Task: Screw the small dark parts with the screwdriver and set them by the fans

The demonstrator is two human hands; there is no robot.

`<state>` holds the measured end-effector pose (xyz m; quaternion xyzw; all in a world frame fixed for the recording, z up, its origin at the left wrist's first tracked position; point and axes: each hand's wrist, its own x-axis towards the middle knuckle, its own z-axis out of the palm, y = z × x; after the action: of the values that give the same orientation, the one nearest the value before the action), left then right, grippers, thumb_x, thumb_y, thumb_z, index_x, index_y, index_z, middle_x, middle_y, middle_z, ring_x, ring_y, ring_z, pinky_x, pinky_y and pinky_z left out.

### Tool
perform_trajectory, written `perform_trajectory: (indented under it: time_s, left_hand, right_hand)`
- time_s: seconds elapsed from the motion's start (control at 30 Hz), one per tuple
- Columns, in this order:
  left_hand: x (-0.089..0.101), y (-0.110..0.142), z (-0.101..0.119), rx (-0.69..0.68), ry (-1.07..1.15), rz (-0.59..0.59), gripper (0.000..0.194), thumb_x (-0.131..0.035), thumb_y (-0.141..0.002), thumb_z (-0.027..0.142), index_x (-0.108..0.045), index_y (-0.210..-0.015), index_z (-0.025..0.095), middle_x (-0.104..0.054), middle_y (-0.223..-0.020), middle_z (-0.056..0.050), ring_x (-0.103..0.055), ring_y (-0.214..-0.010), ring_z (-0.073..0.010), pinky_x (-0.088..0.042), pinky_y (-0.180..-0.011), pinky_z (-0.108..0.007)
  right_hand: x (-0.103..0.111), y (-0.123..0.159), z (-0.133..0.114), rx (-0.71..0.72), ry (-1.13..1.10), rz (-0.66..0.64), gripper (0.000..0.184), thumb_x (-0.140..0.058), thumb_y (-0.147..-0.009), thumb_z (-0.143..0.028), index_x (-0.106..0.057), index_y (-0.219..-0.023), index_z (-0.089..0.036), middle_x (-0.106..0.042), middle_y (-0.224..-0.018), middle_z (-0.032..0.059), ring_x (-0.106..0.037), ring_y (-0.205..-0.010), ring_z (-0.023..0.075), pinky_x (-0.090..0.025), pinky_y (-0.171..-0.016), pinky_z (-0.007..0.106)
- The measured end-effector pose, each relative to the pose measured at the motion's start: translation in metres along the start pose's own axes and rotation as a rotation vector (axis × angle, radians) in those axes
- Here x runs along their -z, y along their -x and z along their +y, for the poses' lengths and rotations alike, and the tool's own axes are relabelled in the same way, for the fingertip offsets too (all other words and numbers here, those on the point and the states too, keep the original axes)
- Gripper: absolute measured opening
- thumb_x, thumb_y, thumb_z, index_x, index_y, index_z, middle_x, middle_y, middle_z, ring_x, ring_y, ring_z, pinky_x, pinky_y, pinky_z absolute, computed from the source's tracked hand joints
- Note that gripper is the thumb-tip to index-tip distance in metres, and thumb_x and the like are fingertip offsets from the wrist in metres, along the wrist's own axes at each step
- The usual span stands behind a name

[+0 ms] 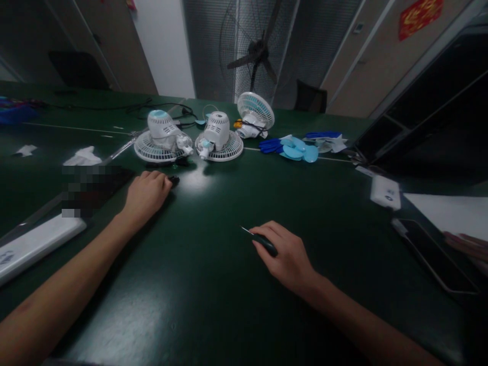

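My right hand (286,254) rests on the dark green table (213,284), its fingers closed round a small screwdriver (260,240) with a dark handle and a thin metal tip pointing left. My left hand (147,193) lies further left with curled fingers over a small dark object (174,180) that I cannot make out. Just beyond my left hand, two small white fans (163,138) (218,136) lie face down on their grilles. A third small fan (254,115) stands behind them.
Blue fan blades (295,147) lie right of the fans. A white box (386,192), a phone (434,259) and white paper (450,213) sit at the right. A white flat device (34,246) and scraps of white paper (82,156) lie at the left. A large floor fan (257,51) stands behind the table.
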<state>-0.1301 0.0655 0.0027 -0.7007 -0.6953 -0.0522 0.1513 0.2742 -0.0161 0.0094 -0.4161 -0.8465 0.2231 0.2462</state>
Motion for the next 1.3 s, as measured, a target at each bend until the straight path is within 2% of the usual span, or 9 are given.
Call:
perform_trajectory:
  time_s: [0.2,0.3,0.5,0.63,0.73,0.93,1.1,1.3]
  left_hand:
    - [-0.001,0.001,-0.008,0.005,0.111,-0.028,0.038,-0.039,-0.099,0.025,-0.069,-0.119,0.015,-0.070,-0.120,-0.019,-0.064,-0.108,-0.0368,-0.053,-0.089,-0.047]
    - [0.000,0.002,-0.011,0.037,0.178,-0.023,0.036,-0.039,-0.098,0.024,-0.069,-0.117,0.016,-0.070,-0.119,-0.018,-0.064,-0.108,-0.0366,-0.053,-0.088,-0.047]
    - [-0.008,0.000,-0.016,0.070,0.321,0.055,0.034,-0.039,-0.100,0.026,-0.066,-0.119,0.016,-0.068,-0.121,-0.017,-0.066,-0.106,-0.0305,-0.054,-0.095,-0.042]
    - [-0.013,-0.001,-0.018,0.092,0.362,0.090,0.032,-0.041,-0.101,0.031,-0.068,-0.112,0.017,-0.067,-0.122,-0.016,-0.067,-0.107,-0.0301,-0.053,-0.097,-0.041]
    - [-0.013,-0.001,-0.018,0.109,0.400,0.115,0.032,-0.043,-0.102,0.032,-0.067,-0.116,0.018,-0.071,-0.119,-0.015,-0.069,-0.107,-0.0298,-0.053,-0.095,-0.040]
    - [-0.008,0.002,-0.012,0.106,0.494,0.142,0.029,-0.052,-0.099,0.035,-0.071,-0.113,0.019,-0.078,-0.108,-0.010,-0.073,-0.091,-0.0265,-0.054,-0.084,-0.034]
    - [0.004,0.005,0.000,0.145,0.588,0.113,0.029,-0.059,-0.096,0.040,-0.076,-0.110,0.020,-0.079,-0.103,-0.007,-0.072,-0.081,-0.0237,-0.055,-0.077,-0.033]
    - [0.002,0.008,0.008,0.131,0.583,0.144,0.028,-0.061,-0.094,0.039,-0.077,-0.109,0.020,-0.079,-0.103,-0.007,-0.073,-0.083,-0.0242,-0.055,-0.080,-0.034]
  right_hand:
    - [0.001,-0.001,0.000,-0.003,0.015,-0.004,0.030,-0.064,-0.098,-0.012,-0.066,-0.126,-0.023,-0.070,-0.115,0.0057,-0.070,-0.098,0.0193,-0.062,-0.080,0.031]
    - [0.001,-0.001,0.000,-0.002,0.015,-0.002,0.029,-0.064,-0.098,-0.012,-0.067,-0.125,-0.023,-0.070,-0.115,0.0054,-0.070,-0.098,0.0190,-0.061,-0.080,0.031]
    - [0.001,-0.001,0.000,0.000,0.039,-0.002,0.028,-0.065,-0.098,-0.012,-0.068,-0.124,-0.023,-0.070,-0.113,0.0047,-0.070,-0.097,0.0187,-0.061,-0.079,0.031]
    - [0.001,-0.001,-0.001,0.005,0.032,0.003,0.028,-0.065,-0.098,-0.012,-0.068,-0.124,-0.023,-0.070,-0.113,0.0052,-0.070,-0.096,0.0192,-0.061,-0.079,0.031]
    - [0.002,-0.001,-0.002,-0.001,0.026,-0.001,0.029,-0.065,-0.097,-0.012,-0.068,-0.124,-0.023,-0.070,-0.113,0.0053,-0.070,-0.096,0.0195,-0.062,-0.079,0.031]
    - [0.002,0.000,-0.001,-0.007,-0.002,-0.007,0.030,-0.065,-0.098,-0.012,-0.067,-0.126,-0.022,-0.070,-0.114,0.0053,-0.070,-0.098,0.0195,-0.062,-0.081,0.032]
    - [0.001,0.000,0.000,-0.021,-0.017,-0.021,0.029,-0.063,-0.099,-0.012,-0.067,-0.126,-0.023,-0.069,-0.115,0.0055,-0.069,-0.098,0.0195,-0.061,-0.080,0.033]
    - [0.001,-0.001,0.001,-0.018,-0.021,-0.029,0.032,-0.065,-0.099,-0.010,-0.066,-0.128,-0.022,-0.068,-0.116,0.0055,-0.068,-0.099,0.0194,-0.060,-0.081,0.032]
